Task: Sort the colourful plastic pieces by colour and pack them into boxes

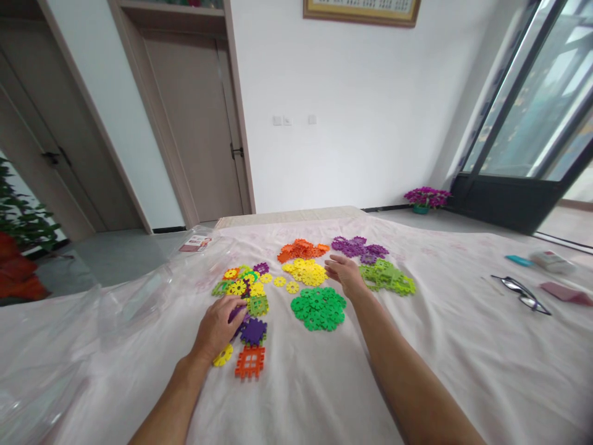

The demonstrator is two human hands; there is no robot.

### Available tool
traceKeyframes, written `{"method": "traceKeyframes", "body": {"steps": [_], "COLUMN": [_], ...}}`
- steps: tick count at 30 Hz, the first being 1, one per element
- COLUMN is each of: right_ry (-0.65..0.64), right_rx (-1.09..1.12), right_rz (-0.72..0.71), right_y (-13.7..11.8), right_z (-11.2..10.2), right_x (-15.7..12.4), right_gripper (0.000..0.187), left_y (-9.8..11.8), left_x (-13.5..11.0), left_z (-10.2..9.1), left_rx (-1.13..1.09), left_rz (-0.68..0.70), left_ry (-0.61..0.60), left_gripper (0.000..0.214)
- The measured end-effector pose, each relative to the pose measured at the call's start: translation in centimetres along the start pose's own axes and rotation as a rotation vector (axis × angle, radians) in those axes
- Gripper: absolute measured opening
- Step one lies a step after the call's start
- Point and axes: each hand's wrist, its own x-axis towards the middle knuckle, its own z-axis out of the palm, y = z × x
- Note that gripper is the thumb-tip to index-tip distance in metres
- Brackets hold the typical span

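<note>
Plastic snowflake pieces lie sorted by colour on a pale sheet: an orange pile (pixel 302 250), a purple pile (pixel 359 247), a yellow pile (pixel 306 272), a light green pile (pixel 386 276) and a dark green pile (pixel 319 307). A mixed heap (pixel 243 285) sits at the left, with an orange square piece (pixel 250 361) near me. My left hand (pixel 217 327) rests on the mixed heap, fingers curled over a purple piece (pixel 252 330). My right hand (pixel 343 273) hovers between the yellow and light green piles, fingers loosely extended.
A clear plastic bag (pixel 139 296) lies crumpled at the left of the bed (pixel 463 371). Glasses (pixel 521 292), a teal item (pixel 519 260) and a small box (pixel 551 261) lie at the right. Doors, a potted flower (pixel 426 199) and a glass door stand beyond.
</note>
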Motion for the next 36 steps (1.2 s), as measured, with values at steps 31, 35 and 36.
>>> {"method": "traceKeyframes", "body": {"steps": [31,35,36], "right_ry": [-0.683,-0.669,-0.668], "right_rx": [-1.072,-1.012,-1.005], "right_rz": [-0.392,-0.381,-0.380], "right_y": [3.0,3.1,3.1], "right_z": [10.4,10.4,10.4], "right_x": [-13.3,-13.0,-12.9], "right_gripper": [0.044,0.030,0.027], "left_y": [-0.1,-0.2,-0.2], "left_x": [0.1,0.0,0.0], "left_z": [-0.5,-0.3,-0.3], "left_rx": [-0.067,-0.073,-0.073], "left_rz": [-0.063,-0.055,-0.054], "left_ry": [0.044,0.040,0.038], "left_gripper": [0.030,0.030,0.030]}}
